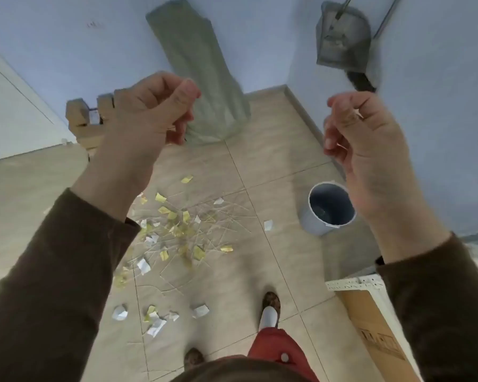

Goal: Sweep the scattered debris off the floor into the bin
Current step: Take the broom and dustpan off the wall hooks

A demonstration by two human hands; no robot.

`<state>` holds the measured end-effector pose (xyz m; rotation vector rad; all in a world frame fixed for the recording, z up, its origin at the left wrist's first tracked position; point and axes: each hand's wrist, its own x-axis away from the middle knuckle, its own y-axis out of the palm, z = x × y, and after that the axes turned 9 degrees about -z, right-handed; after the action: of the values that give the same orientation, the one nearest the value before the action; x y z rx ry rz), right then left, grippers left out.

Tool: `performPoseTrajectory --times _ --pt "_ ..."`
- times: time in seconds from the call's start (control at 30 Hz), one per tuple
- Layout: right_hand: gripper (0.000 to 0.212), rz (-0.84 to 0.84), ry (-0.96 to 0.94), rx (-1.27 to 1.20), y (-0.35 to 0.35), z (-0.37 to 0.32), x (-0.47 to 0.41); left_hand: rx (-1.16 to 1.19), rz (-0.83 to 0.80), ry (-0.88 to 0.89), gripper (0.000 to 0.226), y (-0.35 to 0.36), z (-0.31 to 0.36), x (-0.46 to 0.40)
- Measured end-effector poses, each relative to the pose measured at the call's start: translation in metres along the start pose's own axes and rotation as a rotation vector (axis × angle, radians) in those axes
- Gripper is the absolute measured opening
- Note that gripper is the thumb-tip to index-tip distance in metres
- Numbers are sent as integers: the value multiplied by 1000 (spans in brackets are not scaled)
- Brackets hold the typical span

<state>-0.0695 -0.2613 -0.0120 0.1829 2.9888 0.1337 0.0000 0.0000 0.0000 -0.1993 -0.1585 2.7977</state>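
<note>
Scattered debris (182,230) lies on the beige tiled floor: yellow and white paper scraps mixed with thin pale sticks, plus a smaller group of white scraps (155,318) nearer my feet. A small grey bin (315,224) stands upright and open on the floor to the right of the pile, near the wall. My left hand (149,114) and my right hand (364,139) are both raised high above the floor, fingers loosely curled, with nothing visible in either. A grey dustpan (342,42) with a long handle rests against the wall corner at the top right.
A grey-green sack (202,78) leans on the back wall. A wooden frame (86,119) stands at the left behind my left hand. A cardboard box (375,332) and a white shelf edge (353,283) sit at the right. My feet (271,307) stand just below the debris.
</note>
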Motion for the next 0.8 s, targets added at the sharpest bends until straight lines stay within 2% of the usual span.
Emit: performPoseTrajectory --times 0.13,0.3,0.5,0.63,0.8 --pt "18 36 177 44 -45 17 -28 3 -22 -122 32 52 -18 -45" --pt "25 35 247 51 -91 39 -65 1 -69 -181 37 95 -39 -88" --pt "22 56 330 29 -112 67 -111 3 -83 -239 35 107 -60 -145" --pt "31 84 352 46 -121 81 -152 8 -106 -250 36 109 -75 -196" --pt "23 125 350 54 -129 94 -198 13 -170 -276 35 117 -84 -258"
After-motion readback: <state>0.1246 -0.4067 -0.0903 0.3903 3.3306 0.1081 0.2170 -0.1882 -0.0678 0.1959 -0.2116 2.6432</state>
